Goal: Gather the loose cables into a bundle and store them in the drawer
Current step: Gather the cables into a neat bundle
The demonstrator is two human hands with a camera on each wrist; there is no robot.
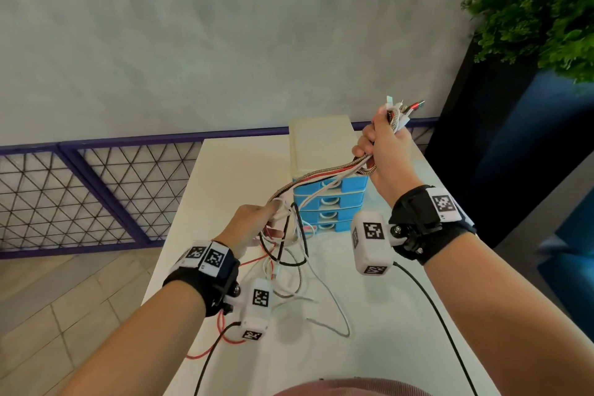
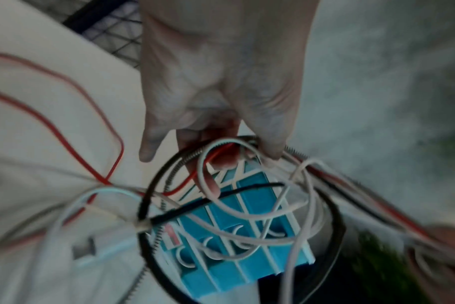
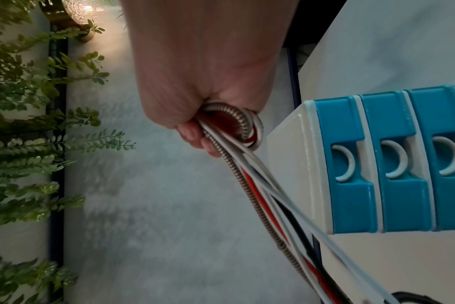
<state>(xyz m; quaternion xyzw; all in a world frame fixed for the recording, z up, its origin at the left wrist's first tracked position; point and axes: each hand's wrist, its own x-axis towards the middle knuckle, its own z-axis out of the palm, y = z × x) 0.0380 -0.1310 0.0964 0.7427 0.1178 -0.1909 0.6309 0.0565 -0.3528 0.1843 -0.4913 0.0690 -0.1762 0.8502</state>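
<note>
- Head view: the right hand (image 1: 384, 141) is holding one end of the cables (image 1: 324, 175) raised above the drawer unit (image 1: 328, 177), fingers curled tight round the strands, plug ends (image 1: 405, 106) poking out past the thumb. The left hand (image 1: 254, 223) is pinching the same run lower down, near the counter (image 1: 401, 315); slack loops in red, white and black are trailing on the surface below it.
- Judged step: drawing the strands taut between both hands before coiling. Doing it well likely means sliding the left grip along the run, feeding even loops into the right fist and keeping the plug ends level so none snags.
- Left wrist view: blurred, but thumb and fingers (image 2: 270, 144) appear to be closing on the white and spring-wrapped strands; several loops are crossing in front of the blue drawers (image 2: 247, 205). A red cable (image 2: 65, 131) is lying loose on the counter.
- Right wrist view: the fist is clamping a tight turn of cables (image 3: 247, 131). One is sheathed in ridged metal spring coil; the others are smooth, round, rubbery jackets in white, red and black. The drawer fronts (image 3: 351, 164) are glossy blue plastic with white crescent pulls, all appearing closed.
</note>
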